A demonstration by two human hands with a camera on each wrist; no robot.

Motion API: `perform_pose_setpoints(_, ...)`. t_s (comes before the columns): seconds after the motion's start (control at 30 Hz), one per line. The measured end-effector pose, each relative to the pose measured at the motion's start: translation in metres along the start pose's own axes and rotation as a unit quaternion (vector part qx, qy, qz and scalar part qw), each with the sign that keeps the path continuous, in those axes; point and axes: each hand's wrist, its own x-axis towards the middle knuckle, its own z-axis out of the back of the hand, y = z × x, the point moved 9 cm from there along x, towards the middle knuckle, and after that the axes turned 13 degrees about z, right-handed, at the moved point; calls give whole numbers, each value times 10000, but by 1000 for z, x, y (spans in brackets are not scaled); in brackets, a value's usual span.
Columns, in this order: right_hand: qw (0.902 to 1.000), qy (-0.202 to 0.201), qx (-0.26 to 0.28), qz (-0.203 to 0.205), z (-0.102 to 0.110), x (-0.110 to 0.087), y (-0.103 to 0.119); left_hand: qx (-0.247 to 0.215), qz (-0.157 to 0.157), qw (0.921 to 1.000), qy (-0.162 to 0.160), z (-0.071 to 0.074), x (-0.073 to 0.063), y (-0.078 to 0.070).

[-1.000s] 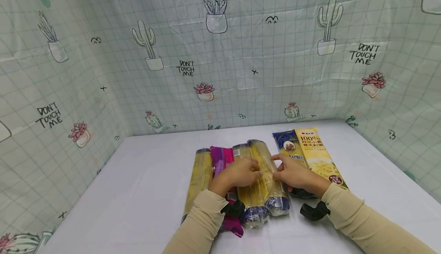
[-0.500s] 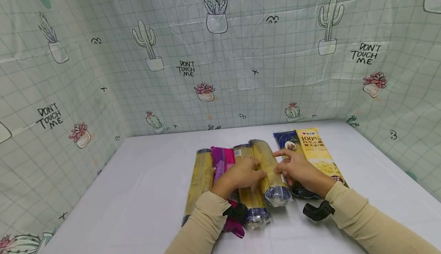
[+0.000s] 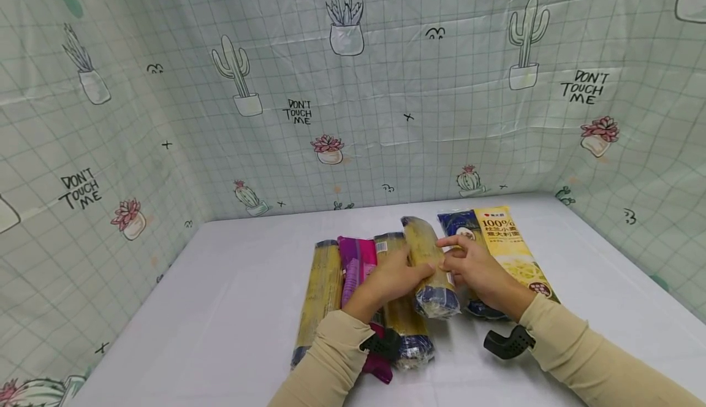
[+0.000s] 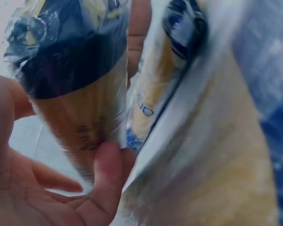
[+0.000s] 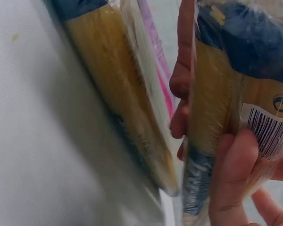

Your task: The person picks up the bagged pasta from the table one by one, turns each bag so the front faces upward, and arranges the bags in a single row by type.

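Between both hands is a clear-wrapped spaghetti pack (image 3: 423, 241) with dark blue ends, tilted and raised off the table. My left hand (image 3: 393, 277) grips its left side, with the thumb pressed along the wrapper (image 4: 78, 70) in the left wrist view. From the right, my right hand (image 3: 478, 272) holds the same pack, its thumb beside the barcode label (image 5: 266, 129). Under and beside my left hand lies another spaghetti pack (image 3: 407, 324). A magenta pack (image 3: 357, 251) comes beside it, partly hidden by the left forearm. Farthest left is a third spaghetti pack (image 3: 320, 290).
To the right lie a dark blue pasta pack (image 3: 456, 220) and a yellow pasta bag (image 3: 506, 238), side by side; the right hand covers part of the blue one. All rest on a white table (image 3: 231, 296). A patterned cloth (image 3: 375, 119) hangs behind and at the sides.
The spaghetti pack at the right of the row has come up off the table between both hands, its near end shifting away from me. The other packs look unmoved.
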Motion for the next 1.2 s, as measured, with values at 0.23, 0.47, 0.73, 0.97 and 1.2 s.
perform_pose_setpoints(0.23, 9993, -107, 196, 299, -2, -1, 14, -1223, 244, 9920, 199, 6, 3, 6)
perform_pose_setpoints(0.47, 9982, 24, 337, 491, -5, -2, 17, -1775, 138, 9827, 508, 4, 3, 4)
perform_pose_setpoints(0.73, 9984, 95, 203, 526, -4, 0, 19, -1746, 70, 9846, -65, 11, 1, -2)
perform_pose_setpoints(0.97, 9998, 133, 73, 155, -2, -1, 21, -1813, -499, 9810, -476, 21, -5, -15)
perform_pose_setpoints(1.2, 9996, -101, -69, -256, 4, -2, 18, -1122, -869, 9874, -703, 21, -7, -22)
